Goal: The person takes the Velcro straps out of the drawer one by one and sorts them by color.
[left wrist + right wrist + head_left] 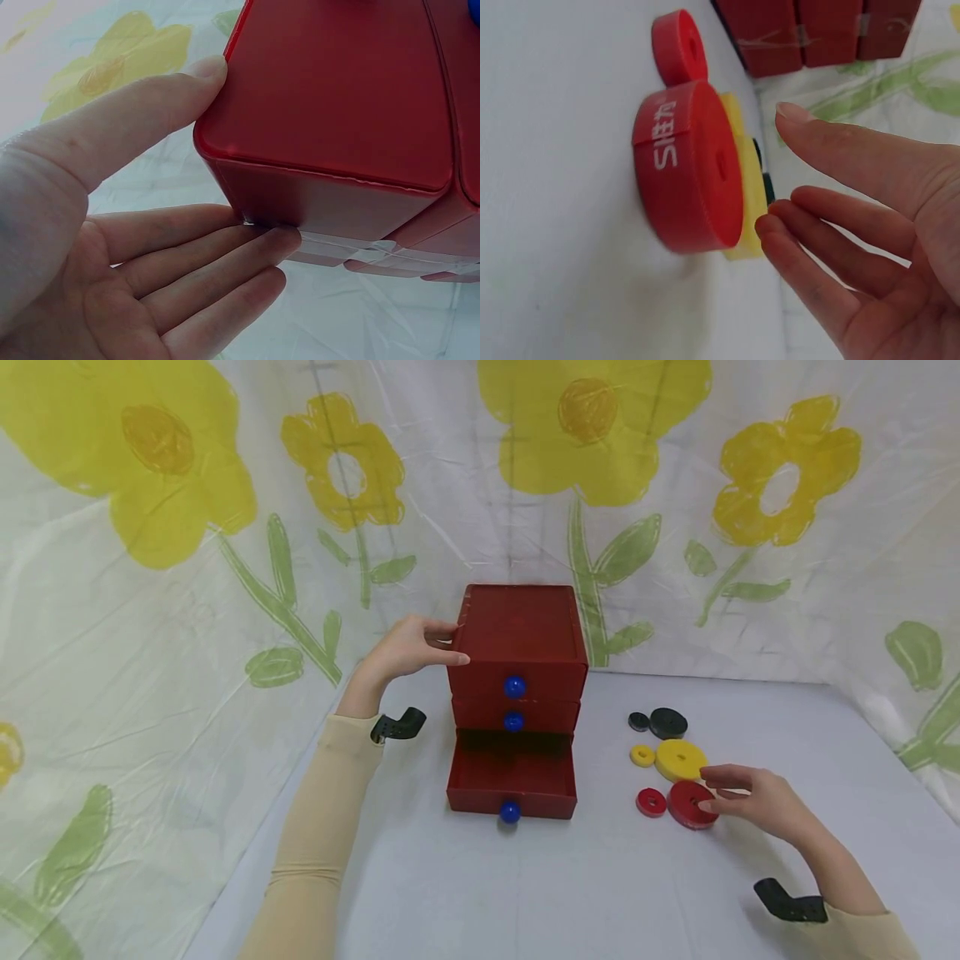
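A red cabinet of three small drawers (522,622) with blue knobs stands mid-table; its bottom drawer (512,772) is pulled out, nothing visible inside. My left hand (411,647) touches the cabinet's upper left front corner, thumb at the front edge and fairly straight fingers along the side. Over the large red tape roll (686,169) hovers my right hand (757,802), thumb and fingers apart, holding nothing. A small red roll (651,802) lies left of the large one. Beyond them are a large yellow roll (680,760) and a small yellow roll (642,755).
Farther back lie a large black roll (668,723) and a small black roll (638,721). All the rolls sit right of the cabinet on the white tabletop (600,893). A flower-printed curtain (450,527) hangs behind and along the sides.
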The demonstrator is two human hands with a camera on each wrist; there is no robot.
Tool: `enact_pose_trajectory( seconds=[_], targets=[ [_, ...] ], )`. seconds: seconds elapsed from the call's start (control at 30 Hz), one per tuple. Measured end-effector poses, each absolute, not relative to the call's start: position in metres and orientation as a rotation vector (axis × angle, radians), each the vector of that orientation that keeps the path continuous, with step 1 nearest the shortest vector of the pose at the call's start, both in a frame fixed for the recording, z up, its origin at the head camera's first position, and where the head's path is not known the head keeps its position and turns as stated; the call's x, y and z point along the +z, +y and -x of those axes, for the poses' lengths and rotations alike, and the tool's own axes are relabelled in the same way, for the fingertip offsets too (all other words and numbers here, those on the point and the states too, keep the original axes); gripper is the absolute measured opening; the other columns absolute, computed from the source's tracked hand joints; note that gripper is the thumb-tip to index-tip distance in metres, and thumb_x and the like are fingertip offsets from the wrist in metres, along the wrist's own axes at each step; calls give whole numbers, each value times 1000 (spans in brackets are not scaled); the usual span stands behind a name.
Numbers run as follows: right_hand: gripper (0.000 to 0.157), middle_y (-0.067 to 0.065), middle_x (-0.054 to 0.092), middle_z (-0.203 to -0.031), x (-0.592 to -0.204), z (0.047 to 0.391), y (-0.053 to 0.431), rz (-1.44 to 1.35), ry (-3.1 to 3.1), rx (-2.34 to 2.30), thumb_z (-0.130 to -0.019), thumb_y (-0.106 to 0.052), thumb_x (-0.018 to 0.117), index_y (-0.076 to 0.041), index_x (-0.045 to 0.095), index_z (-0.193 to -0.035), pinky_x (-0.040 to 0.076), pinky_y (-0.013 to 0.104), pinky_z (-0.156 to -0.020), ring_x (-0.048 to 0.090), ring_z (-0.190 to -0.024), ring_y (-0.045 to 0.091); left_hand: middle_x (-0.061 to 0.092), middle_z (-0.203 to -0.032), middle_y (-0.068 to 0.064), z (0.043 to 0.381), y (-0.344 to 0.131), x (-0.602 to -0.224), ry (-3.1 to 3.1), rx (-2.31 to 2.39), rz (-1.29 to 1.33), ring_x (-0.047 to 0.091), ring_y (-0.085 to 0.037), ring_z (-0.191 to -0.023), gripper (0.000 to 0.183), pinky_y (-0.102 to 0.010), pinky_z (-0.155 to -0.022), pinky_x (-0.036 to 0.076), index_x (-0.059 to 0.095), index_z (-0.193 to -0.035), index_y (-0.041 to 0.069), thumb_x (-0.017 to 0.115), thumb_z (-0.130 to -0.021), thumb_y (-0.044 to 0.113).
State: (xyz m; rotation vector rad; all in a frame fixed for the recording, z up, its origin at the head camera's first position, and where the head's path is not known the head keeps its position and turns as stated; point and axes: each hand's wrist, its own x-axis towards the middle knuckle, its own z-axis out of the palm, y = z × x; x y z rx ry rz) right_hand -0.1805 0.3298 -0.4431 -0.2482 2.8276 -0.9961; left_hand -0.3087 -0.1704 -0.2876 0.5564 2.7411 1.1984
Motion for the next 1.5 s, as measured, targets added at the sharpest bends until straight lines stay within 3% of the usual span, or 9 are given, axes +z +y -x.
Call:
enact_pose_trajectory(
  seconds=[0.3,0.53,0.9,1.13,1.5],
  targets=[
    [56,21,62,-120,-430,179,301,340,2835,-1081,-84,-34,72,-2,57,-127,58,31,-73,60,-109,38,60,-130,-6,308,-170,-288,2737,1208,-556,57,-20,-120,70,-41,-97,48,55,-135,14,77,-76,44],
    [48,13,67,-113,-424,178,276,447,2868,-1114,-85,-34,71,-6,61,-123,56,21,-75,64,-103,30,59,-131,-7,308,-171,-290,2733,1212,-552,56,-20,-120,71,-42,-97,48,54,-136,14,77,-76,45],
    [41,12,68,-108,-412,178,229,597,2752,-1317,-83,-30,73,-5,65,-115,56,23,-78,67,-96,18,59,-131,-5,308,-171,-289,2730,1215,-546,56,-19,-120,71,-41,-97,48,55,-135,14,77,-76,46],
    [34,7,69,-105,-410,176,203,705,2672,-1322,-83,-31,73,-14,67,-111,56,22,-77,66,-92,9,59,-132,-4,307,-171,-288,2730,1211,-562,56,-19,-121,73,-41,-98,48,55,-135,15,77,-75,48],
    [33,-1,71,-99,-413,174,166,810,2610,-1281,-84,-32,72,-10,69,-110,55,20,-75,66,-88,6,59,-132,-5,307,-170,-289,2736,1201,-564,56,-19,-121,72,-40,-97,48,53,-136,14,76,-76,47]
  ],
)
